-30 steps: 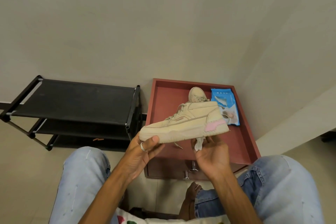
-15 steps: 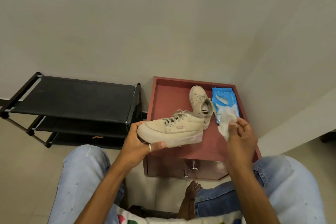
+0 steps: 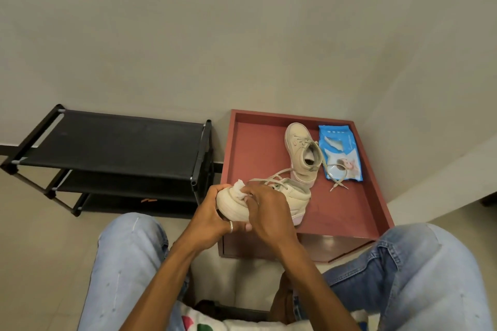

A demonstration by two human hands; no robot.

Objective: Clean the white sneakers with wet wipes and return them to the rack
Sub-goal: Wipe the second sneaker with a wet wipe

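As left hand (image 3: 212, 213) grips sneaker (image 3: 294, 196), pack (image 3: 340, 154) lettering blurs.

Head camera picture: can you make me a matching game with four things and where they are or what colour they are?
Things:
1 wet wipe
2 second sneaker
3 wipes pack
4 shoe rack

Clues:
A black, by the wall
B blue
C pinched in the right hand against the held sneaker, which the left hand grips
D beige, laces loose, lying on the red table

Pairs: 1-C, 2-D, 3-B, 4-A
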